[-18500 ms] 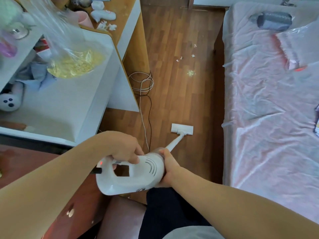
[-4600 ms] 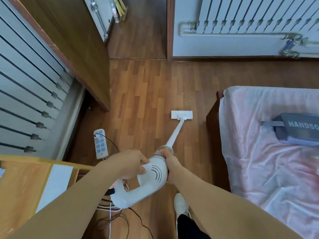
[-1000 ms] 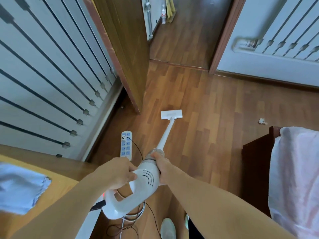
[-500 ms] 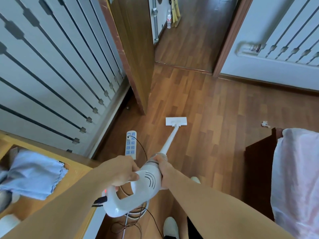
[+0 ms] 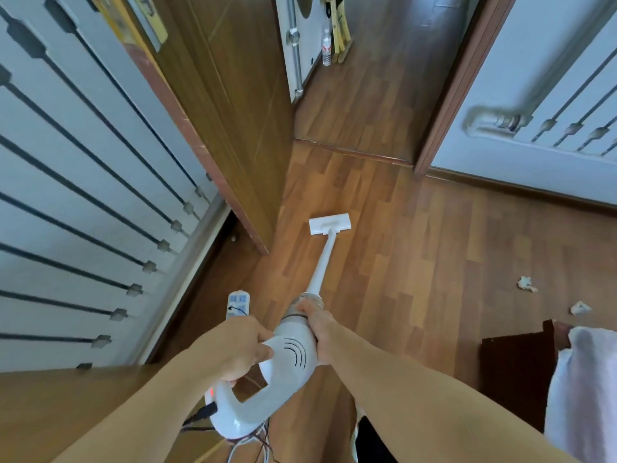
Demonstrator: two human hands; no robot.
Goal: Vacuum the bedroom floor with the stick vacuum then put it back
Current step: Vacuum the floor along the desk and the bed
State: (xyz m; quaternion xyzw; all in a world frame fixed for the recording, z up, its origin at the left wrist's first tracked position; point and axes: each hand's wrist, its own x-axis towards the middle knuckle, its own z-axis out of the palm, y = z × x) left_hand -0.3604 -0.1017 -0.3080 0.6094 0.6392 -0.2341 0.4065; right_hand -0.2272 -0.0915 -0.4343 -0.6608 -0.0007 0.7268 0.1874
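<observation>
Between both hands' grip, stick vacuum (image 5: 293, 359)

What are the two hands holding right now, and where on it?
Both hold the stick vacuum. The left hand wraps the top of its loop handle; the right hand grips the front of the motor body, just behind the wand joint.

Wooden plank floor (image 5: 417, 262). White vacuum head (image 5: 330, 226) flat on it, near open door's bottom corner. Power strip (image 5: 238, 304) by left wall edge. Two crumpled paper scraps (image 5: 527, 284) toward right edge. Plastic bottle (image 5: 327, 48) standing beyond threshold.
</observation>
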